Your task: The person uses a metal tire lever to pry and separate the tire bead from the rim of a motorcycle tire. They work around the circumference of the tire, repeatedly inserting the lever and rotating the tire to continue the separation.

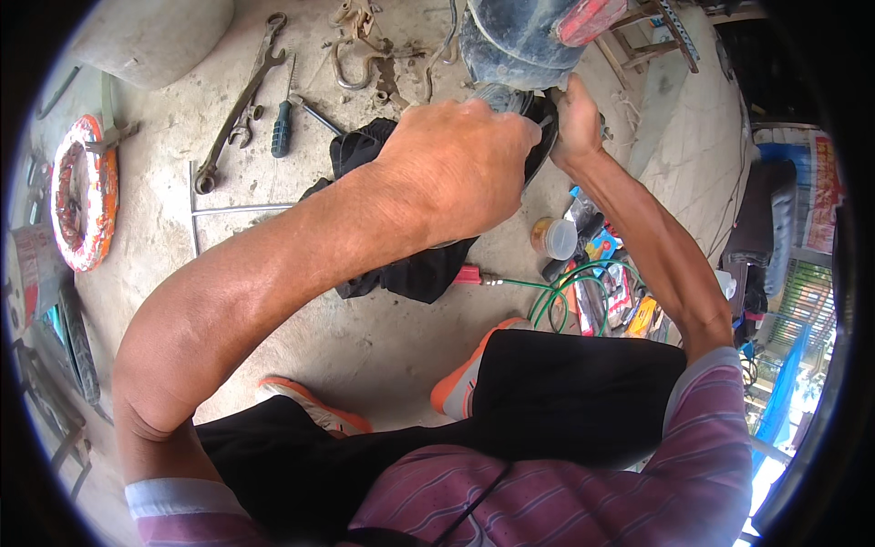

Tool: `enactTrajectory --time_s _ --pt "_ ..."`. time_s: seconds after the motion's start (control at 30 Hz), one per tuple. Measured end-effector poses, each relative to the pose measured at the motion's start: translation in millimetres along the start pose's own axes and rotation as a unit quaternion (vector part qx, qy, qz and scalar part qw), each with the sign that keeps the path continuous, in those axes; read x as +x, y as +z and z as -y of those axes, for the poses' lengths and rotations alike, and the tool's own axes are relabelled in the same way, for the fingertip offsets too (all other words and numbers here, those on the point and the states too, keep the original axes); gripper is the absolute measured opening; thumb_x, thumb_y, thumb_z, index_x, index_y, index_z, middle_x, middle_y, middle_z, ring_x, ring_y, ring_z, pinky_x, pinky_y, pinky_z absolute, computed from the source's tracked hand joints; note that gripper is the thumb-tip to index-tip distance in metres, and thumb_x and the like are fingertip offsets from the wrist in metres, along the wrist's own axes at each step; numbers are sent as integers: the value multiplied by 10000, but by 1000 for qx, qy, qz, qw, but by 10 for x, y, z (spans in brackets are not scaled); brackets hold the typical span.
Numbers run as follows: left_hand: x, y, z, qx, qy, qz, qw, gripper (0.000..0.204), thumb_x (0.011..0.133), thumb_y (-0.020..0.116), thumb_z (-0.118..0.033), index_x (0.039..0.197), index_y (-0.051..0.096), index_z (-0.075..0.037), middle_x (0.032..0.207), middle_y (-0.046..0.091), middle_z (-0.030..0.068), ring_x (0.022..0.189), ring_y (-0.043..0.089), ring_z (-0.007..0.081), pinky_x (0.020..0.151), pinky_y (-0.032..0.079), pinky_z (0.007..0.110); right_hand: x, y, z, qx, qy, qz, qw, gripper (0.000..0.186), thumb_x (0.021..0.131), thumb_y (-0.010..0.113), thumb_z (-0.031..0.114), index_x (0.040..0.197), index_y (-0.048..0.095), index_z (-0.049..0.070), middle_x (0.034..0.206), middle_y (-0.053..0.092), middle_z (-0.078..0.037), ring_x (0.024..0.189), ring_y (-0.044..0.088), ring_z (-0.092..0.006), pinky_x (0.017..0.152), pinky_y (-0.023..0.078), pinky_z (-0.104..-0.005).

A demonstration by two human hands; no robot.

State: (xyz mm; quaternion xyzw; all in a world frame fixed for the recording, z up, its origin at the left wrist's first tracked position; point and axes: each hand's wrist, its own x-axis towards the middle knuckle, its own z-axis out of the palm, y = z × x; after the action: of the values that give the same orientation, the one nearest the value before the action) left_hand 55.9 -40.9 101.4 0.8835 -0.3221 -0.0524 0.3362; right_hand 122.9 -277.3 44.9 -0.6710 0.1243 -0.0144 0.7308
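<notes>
My left hand (460, 164) is closed, knuckles up, at the upper middle of the view, and hides most of what it grips. To its right my right hand (576, 123) is also closed, thumb upward, with its fingers partly hidden. A black, curved, rubber-like piece (544, 137) shows between the two hands; its full shape is covered. Just beyond them stands a dark, dirty bucket-like container (515, 46) with a red part (591, 18) at its side. Below my left forearm, a black cloth (415, 276) lies crumpled on the concrete floor.
Left on the floor lie a long wrench (239, 100), a screwdriver (282, 128) and a T-shaped metal bar (232, 211). A wrapped ring (84, 193) is farther left. Near my right forearm are a plastic jar (554, 239), a green hose (547, 296) and scattered small packets. A wooden stool (647, 50) stands far right.
</notes>
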Motion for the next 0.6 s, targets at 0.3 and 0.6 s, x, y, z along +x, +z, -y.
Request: enactTrajectory --time_s 0.3,0.6 --pt "93 47 -28 58 3 -6 998 353 1029 642 -183 1348 748 -78 914 800 235 896 784 456 890 627 565 5 84 4 -9 -10 8 1000 391 1100 497 320 1210 730 26 1212 751 -99 1090 693 -243 1009 544 -398" --pt "-666 -51 144 -3 70 -5 998 470 970 720 -164 1434 713 -91 817 787 181 750 796 377 640 633 497 108 -208 -44 -28 11 39 999 382 1065 538 324 1187 746 27 1202 739 -89 1033 672 -238 979 547 -381"
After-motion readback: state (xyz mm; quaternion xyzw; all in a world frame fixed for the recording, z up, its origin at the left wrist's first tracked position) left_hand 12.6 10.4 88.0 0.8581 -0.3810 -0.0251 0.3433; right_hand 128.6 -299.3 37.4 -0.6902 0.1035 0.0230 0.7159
